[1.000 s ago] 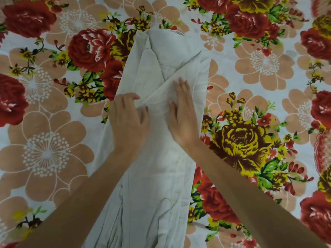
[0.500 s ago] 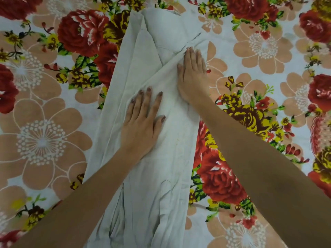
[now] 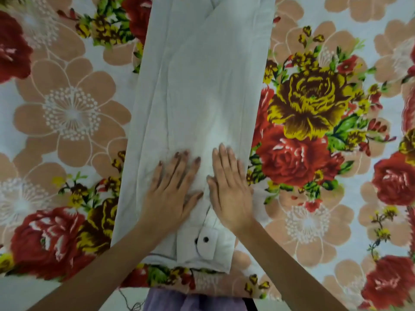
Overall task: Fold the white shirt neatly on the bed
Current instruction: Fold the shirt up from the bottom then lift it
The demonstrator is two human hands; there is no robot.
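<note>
Bare forearms [image 3: 89,272], dark-painted nails [image 3: 197,159] on the left hand [image 3: 170,194], lilac garment [image 3: 190,302] at bottom edge

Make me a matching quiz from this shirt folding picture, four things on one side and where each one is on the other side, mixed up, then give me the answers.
Things:
1. left hand
2. right hand
3. buttoned cuff
4. purple fabric

Places:
A. at the very bottom edge of the picture
B. flat on the white shirt, on the yellow rose side
C. at the shirt's near end, between the two wrists
D. flat on the shirt, on the big tan flower side

Pairs: 1-D, 2-B, 3-C, 4-A.
</note>
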